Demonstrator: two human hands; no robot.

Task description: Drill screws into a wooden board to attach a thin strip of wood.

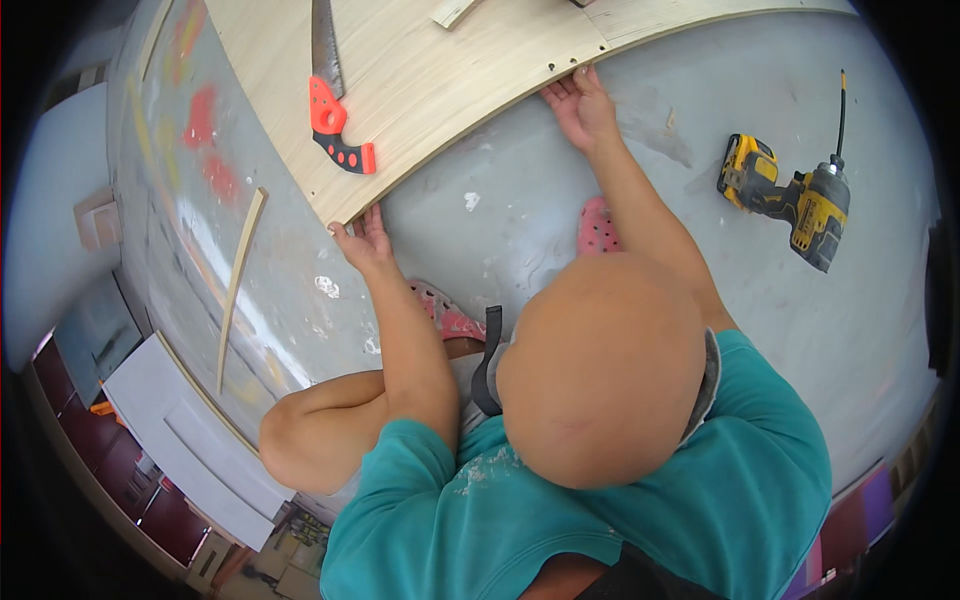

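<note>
A large pale plywood panel [450, 80] lies in front of me, its near edge running obliquely up to the right. My left hand [366, 245] is closed on its near left corner, thumb at the edge and fingers partly hidden beneath. Farther along the same edge, my right hand [584, 112] grips close to a few small dark holes, its fingertips partly under the wood. On top of the panel rests a handsaw [328, 105] with an orange and black handle, nearest to my left hand; neither hand touches it.
On the grey, paint-marked floor to the right lies a yellow and black cordless driver [800, 200] with a long bit. A thin wood strip [242, 285] lies to the left. A short wood piece [455, 12] sits on the panel. White boards [195, 440] stand at lower left.
</note>
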